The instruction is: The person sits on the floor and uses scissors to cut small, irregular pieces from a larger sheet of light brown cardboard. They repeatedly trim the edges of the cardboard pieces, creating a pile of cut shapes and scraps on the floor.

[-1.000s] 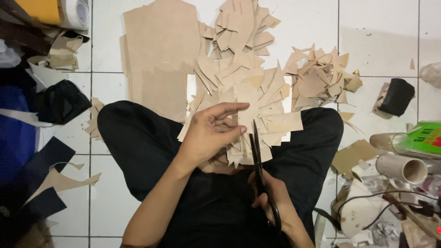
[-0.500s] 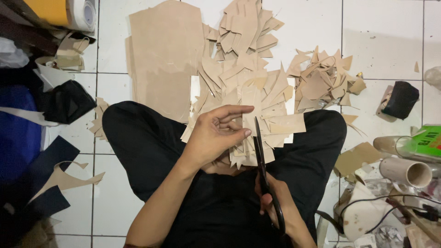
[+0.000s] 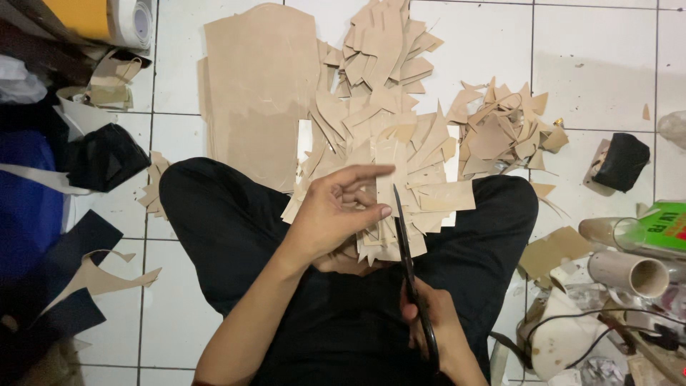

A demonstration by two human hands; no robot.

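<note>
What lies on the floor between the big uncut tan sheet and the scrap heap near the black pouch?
In the head view, a pile of cut tan pieces lies between the tan sheet and the scrap heap.

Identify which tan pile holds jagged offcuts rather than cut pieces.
The smaller heap of scraps at right, irregular and crumpled; the central pile of pieces lies flatter, in elongated shapes.

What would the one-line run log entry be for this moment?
left hand: holds tan cut piece | right hand: grips black scissors, blades by the piece | around: tan piece pile, large tan sheet
</note>
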